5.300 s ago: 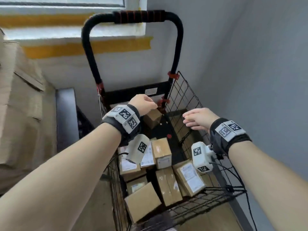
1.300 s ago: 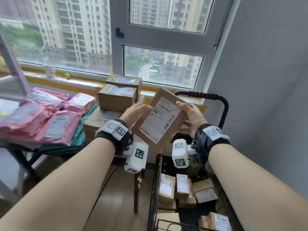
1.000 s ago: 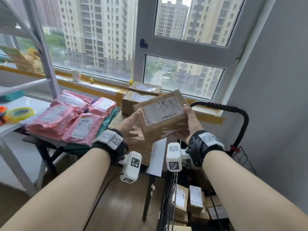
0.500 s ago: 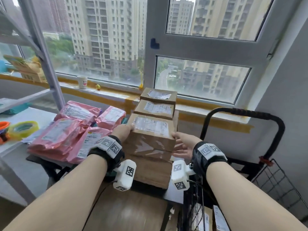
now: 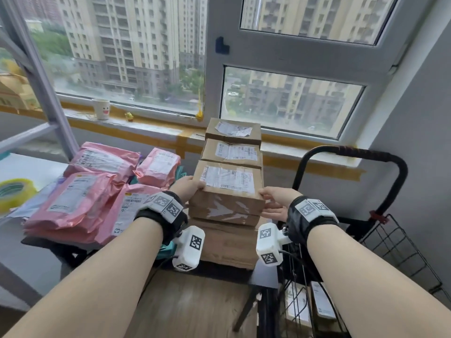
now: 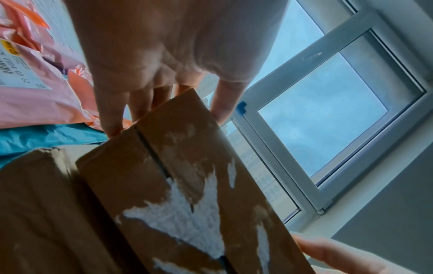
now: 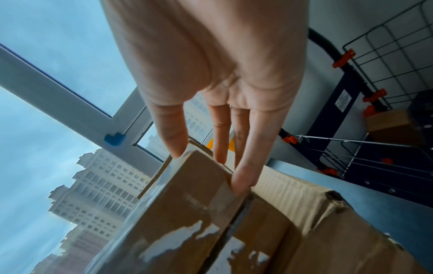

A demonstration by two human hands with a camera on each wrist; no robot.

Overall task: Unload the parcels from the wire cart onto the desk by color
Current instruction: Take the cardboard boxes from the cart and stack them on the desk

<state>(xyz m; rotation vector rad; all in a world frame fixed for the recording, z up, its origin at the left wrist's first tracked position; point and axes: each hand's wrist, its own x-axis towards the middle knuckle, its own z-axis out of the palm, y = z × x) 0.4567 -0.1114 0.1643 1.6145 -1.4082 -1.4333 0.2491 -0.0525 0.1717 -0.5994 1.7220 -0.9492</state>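
Note:
A brown cardboard parcel (image 5: pixel 229 191) with a white label lies on top of the brown stack on the desk (image 5: pixel 264 276). My left hand (image 5: pixel 189 186) touches its left end, fingers (image 6: pixel 112 118) straight against the corner and thumb by the top edge. At the right end my right hand (image 5: pixel 275 200) rests straight fingertips (image 7: pixel 241 181) on the parcel's (image 7: pixel 187 213) edge. The wire cart (image 5: pixel 395 242) stands to the right, with more brown parcels (image 5: pixel 322 303) low inside it.
Two more brown boxes (image 5: pixel 231 152) are stacked behind, near the windowsill. Pink mailers (image 5: pixel 80 198) are piled on the left over a teal bag (image 5: pixel 168 248). A yellow tape roll (image 5: pixel 14 193) lies at far left beside a grey shelf frame (image 5: pixel 41 76). The cart's black handle (image 5: pixel 353 152) arches at right.
Both hands lifted the brown parcel out of the cart and set it on the brown stack. In the last half second my right hand came back to touch its right end.

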